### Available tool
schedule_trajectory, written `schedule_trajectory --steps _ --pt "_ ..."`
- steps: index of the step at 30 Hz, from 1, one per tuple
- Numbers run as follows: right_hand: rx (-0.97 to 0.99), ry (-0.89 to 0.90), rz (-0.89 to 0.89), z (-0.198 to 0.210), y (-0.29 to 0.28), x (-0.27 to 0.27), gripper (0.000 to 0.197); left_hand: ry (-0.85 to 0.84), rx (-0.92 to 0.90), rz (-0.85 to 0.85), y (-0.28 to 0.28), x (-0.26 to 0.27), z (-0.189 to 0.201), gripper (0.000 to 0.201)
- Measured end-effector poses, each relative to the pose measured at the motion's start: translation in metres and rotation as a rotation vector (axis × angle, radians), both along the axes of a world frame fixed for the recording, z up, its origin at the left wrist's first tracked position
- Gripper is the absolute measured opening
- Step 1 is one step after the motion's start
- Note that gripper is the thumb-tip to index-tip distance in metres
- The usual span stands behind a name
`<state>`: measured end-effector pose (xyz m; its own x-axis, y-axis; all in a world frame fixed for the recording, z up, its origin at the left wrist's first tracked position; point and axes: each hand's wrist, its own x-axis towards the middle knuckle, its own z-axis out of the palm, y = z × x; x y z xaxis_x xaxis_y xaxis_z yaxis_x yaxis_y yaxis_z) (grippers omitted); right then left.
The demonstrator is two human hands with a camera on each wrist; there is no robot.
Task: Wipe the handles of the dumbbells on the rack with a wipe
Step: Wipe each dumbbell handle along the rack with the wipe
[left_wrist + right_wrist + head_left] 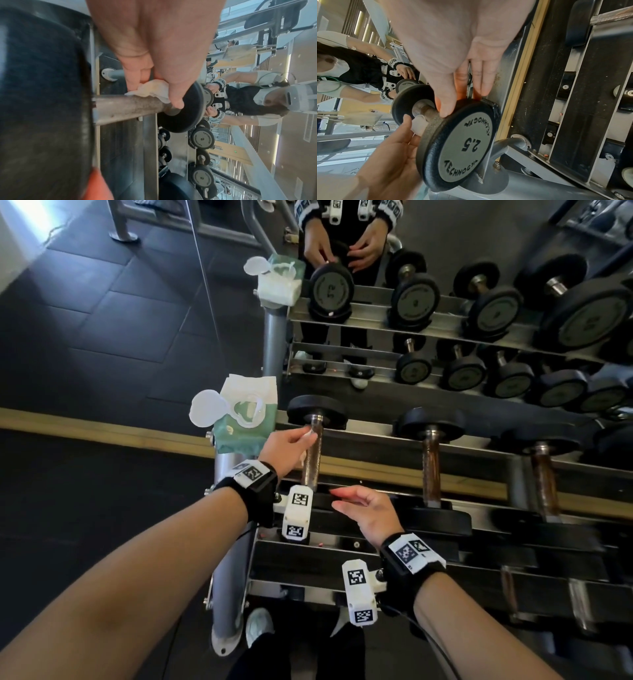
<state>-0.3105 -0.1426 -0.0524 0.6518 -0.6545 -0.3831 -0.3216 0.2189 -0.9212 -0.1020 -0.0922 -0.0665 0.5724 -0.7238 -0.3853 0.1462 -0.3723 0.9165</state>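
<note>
While the left hand point(286, 445) pinches a wipe point(150, 90) against the first dumbbell handle point(312, 455) at frame centre, the right hand point(368, 513) rests relaxed on its plate, other handles seemingly unwiped.

Black wristbands point(258, 494), white tagged camera mounts point(297, 513)

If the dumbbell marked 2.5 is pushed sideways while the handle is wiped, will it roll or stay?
The dumbbell has round ends, so it could roll, but it sits in the rack, which likely checks it. The right hand rests on its near end and probably steadies it. The metal handle looks stiff.
</note>
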Motion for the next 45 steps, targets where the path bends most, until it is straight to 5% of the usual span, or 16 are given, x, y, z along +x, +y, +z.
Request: schedule_trajectory --steps 5,9,15,24,28,33,41,45 --pt "-0.023 0.017 -0.001 -0.004 0.001 -0.002 0.024 -0.003 0.034 -0.014 0.016 -0.006 -0.003 0.03" --pt "-0.042 0.018 -0.01 -0.007 0.003 -0.002 0.026 -0.216 0.072 -0.171 0.038 -0.012 -0.004 0.02" --pt "-0.063 -0.001 -0.005 -0.011 0.006 -0.003 0.032 -0.247 0.036 -0.122 0.008 -0.005 0.007 0.028" --pt "-0.219 0.122 0.208 -0.014 0.021 -0.013 0.039 -0.032 -0.017 -0.245 0.035 -0.001 -0.007 0.022" --pt "-0.29 0.149 0.213 -0.018 0.017 -0.013 0.042 0.046 -0.042 -0.176 0.019 0.001 -0.001 0.024" --pt "-0.254 0.122 0.191 -0.018 0.016 -0.015 0.038 -0.035 -0.051 -0.147 0.014 -0.003 0.003 0.032" --pt "-0.19 0.091 0.164 -0.017 0.02 -0.014 0.034 -0.319 0.063 -0.363 0.043 -0.009 0.007 0.029" --pt "-0.167 0.097 0.154 -0.018 0.018 -0.013 0.033 -0.255 0.039 -0.276 0.015 -0.004 0.013 0.037"
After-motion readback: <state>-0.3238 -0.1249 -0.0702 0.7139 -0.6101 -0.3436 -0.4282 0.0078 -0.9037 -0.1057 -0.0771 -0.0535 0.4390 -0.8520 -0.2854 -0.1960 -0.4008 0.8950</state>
